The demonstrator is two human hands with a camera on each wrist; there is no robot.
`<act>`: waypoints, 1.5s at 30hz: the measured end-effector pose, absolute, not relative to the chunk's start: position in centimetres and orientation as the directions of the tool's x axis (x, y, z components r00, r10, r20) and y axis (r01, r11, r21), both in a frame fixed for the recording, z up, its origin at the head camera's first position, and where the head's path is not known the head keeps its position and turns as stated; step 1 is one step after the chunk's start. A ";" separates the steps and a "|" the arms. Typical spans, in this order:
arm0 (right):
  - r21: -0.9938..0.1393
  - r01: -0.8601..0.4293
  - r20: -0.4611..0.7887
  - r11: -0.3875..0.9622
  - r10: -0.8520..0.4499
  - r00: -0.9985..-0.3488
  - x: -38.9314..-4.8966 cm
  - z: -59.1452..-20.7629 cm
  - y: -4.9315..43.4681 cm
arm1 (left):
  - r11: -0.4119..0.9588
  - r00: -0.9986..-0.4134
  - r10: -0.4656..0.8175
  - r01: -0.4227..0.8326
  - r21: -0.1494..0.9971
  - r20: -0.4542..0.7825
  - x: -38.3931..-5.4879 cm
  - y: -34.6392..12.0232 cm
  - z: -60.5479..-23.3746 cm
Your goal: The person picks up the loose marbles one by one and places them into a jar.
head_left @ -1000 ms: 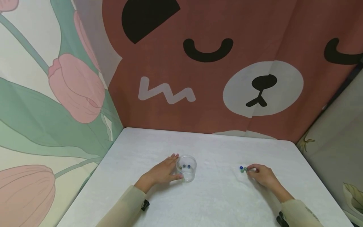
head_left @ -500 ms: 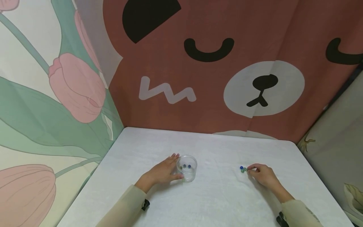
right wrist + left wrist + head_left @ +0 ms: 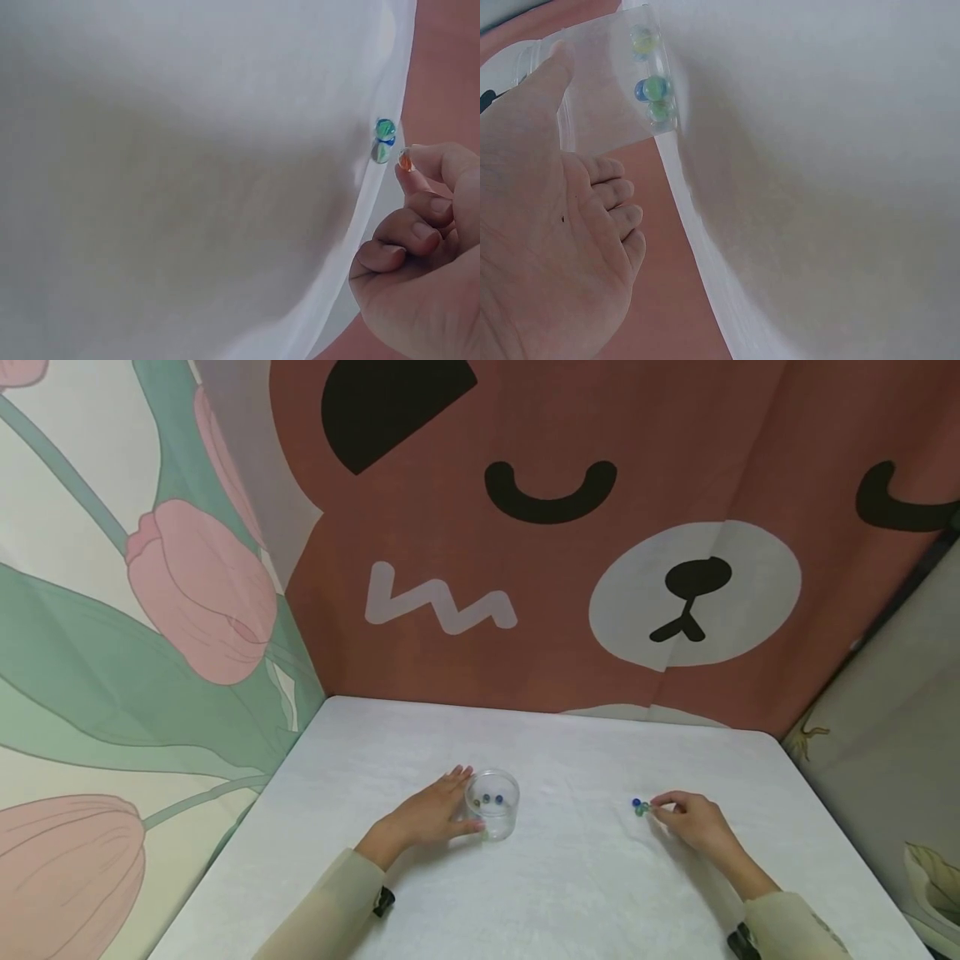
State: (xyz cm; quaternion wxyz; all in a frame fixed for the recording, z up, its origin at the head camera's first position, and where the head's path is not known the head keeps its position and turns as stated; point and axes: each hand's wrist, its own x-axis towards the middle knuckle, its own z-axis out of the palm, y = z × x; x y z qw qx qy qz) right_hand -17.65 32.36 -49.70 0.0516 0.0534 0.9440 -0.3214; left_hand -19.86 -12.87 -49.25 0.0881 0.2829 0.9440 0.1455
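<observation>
My left hand [image 3: 429, 811] holds a clear plastic cup [image 3: 506, 820] by its side, thumb at the near wall and fingers at the far one. Several glass marbles [image 3: 656, 88] lie at the bottom of the cup, green, blue and yellowish in the left wrist view. Over to the right, my right hand [image 3: 697, 823] pinches a clear marble with an orange swirl [image 3: 406, 160] between thumb and forefinger, its other fingers curled in. Just left of those fingertips a small cluster of green and blue marbles [image 3: 384, 130] rests on the white table.
The white-covered table [image 3: 570, 885] stands in a corner of hanging cloths. A brown bear-print cloth [image 3: 555, 660] hangs at its back edge, and a tulip-print cloth [image 3: 225, 727] runs along the left. A pale cloth [image 3: 892, 760] borders the right side.
Both hands have stayed nearly where they were. The right fingertips have shifted very slightly at the marble cluster; the cup has not moved.
</observation>
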 end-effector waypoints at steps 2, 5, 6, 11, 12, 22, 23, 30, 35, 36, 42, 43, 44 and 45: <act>-0.616 0.131 -0.131 0.777 0.063 -0.989 -17.5 -49.6 32.2 | 0.798 -0.825 0.559 0.507 0.326 -0.085 -19.8 -12.9 -49.2; -0.644 0.126 -0.129 0.754 0.056 -0.990 -17.4 -49.5 31.9 | 0.801 -0.825 0.558 0.507 0.320 -0.089 -19.9 -12.9 -49.3; -0.655 0.124 -0.126 0.746 0.054 -0.991 -17.3 -49.4 31.7 | 0.800 -0.825 0.558 0.506 0.321 -0.088 -19.9 -12.9 -49.3; -0.708 0.117 -0.125 0.697 0.039 -0.991 -16.9 -49.0 30.8 | 0.799 -0.826 0.558 0.506 0.326 -0.086 -19.9 -12.9 -49.3; -0.718 0.118 -0.129 0.687 0.035 -0.991 -16.8 -48.9 30.6 | 0.799 -0.826 0.557 0.504 0.328 -0.087 -19.9 -12.9 -49.3; -0.797 0.102 -0.136 0.595 -0.012 -0.991 -16.1 -48.1 28.1 | 0.800 -0.831 0.549 0.488 0.349 -0.097 -19.7 -12.8 -49.0; -0.800 0.099 -0.132 0.592 -0.012 -0.991 -16.0 -48.1 27.8 | 0.800 -0.830 0.549 0.489 0.348 -0.096 -19.7 -12.8 -49.0; -0.845 0.108 -0.133 0.524 -0.011 -0.991 -16.0 -47.5 25.4 | 0.800 -0.827 0.555 0.500 0.332 -0.092 -19.6 -12.9 -48.9; -0.871 0.108 -0.134 0.479 -0.021 -0.991 -16.2 -47.1 23.9 | 0.796 -0.824 0.560 0.505 0.333 -0.088 -19.6 -12.8 -48.8; -0.874 0.101 -0.130 0.475 -0.029 -0.991 -16.2 -47.1 23.6 | 0.794 -0.823 0.561 0.506 0.336 -0.087 -19.6 -12.8 -48.8; -0.890 0.082 -0.117 0.449 -0.051 -0.992 -16.4 -46.8 21.6 | 0.790 -0.823 0.563 0.506 0.347 -0.080 -19.6 -12.8 -48.8; -0.895 0.079 -0.115 0.440 -0.054 -0.992 -16.5 -46.7 21.3 | 0.789 -0.823 0.562 0.506 0.349 -0.079 -19.6 -12.9 -48.8; -0.899 0.076 -0.113 0.432 -0.061 -0.992 -16.5 -46.6 20.9 | 0.788 -0.822 0.564 0.507 0.349 -0.080 -19.6 -12.9 -48.9; -0.904 0.070 -0.109 0.421 -0.068 -0.992 -16.5 -46.5 20.5 | 0.787 -0.820 0.566 0.510 0.348 -0.080 -19.6 -12.9 -48.9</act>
